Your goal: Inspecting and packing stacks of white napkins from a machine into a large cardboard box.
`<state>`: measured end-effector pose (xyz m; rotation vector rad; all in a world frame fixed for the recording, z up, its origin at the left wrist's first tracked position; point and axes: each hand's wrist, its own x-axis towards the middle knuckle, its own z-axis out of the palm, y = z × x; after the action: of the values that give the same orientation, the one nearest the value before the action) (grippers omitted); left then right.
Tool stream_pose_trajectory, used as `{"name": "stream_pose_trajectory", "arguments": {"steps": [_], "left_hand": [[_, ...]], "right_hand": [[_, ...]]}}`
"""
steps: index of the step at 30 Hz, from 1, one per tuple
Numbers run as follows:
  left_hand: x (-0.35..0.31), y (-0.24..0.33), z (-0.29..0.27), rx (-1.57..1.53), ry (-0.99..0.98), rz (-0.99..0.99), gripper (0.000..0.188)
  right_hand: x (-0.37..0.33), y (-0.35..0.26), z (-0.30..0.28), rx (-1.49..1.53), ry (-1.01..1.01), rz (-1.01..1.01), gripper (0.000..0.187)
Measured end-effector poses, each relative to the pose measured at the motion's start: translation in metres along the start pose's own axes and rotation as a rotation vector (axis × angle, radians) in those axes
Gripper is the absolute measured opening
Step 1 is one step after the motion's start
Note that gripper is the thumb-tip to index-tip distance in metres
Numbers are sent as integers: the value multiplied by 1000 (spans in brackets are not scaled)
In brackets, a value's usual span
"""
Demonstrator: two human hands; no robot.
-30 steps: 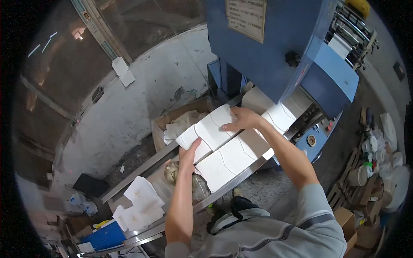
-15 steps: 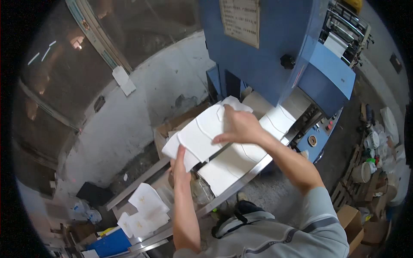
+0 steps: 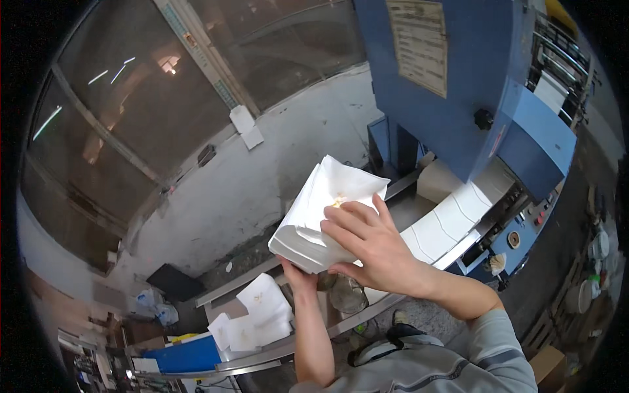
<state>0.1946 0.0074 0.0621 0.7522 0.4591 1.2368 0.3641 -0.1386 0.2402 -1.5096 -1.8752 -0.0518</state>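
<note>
A thick stack of white paper sheets [image 3: 308,226] is tilted up in front of me. Its top sheet bears a small gold print, partly covered by fingers. My left hand [image 3: 300,274] grips the stack's lower end from below, with most of its fingers hidden behind the paper. Across the stack's right side lies my right hand [image 3: 373,245], fingers spread over the top sheet and thumb along the lower edge. Further right, a row of overlapping white sheets [image 3: 442,223] lies on the conveyor that comes out of a blue machine [image 3: 445,111].
More white printed sheets [image 3: 265,304] rest on the metal rail table to the left, near a blue box [image 3: 187,355]. A clear plastic bag [image 3: 347,295] is below the stack. The wall and window run along the far side. A cardboard box [image 3: 549,368] stands at lower right.
The stack has turned from lying slanted to standing more upright, now showing the gold print. My right hand has shifted from its far end to its right side. The view has swung left.
</note>
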Motion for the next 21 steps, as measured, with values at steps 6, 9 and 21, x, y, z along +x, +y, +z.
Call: {"name": "stream_pose_trajectory", "arguments": {"steps": [6,9,21], "left_hand": [[4,13,-2,22,7,24,85],[2,16,-2,53,50,21,87],[-27,29,39,109,126,13,76]], "right_hand": [[4,3,15,81,77,-40,67],[1,5,16,89,104,-53,66],[-54,-23,-32,-17,255,-13,78]]}}
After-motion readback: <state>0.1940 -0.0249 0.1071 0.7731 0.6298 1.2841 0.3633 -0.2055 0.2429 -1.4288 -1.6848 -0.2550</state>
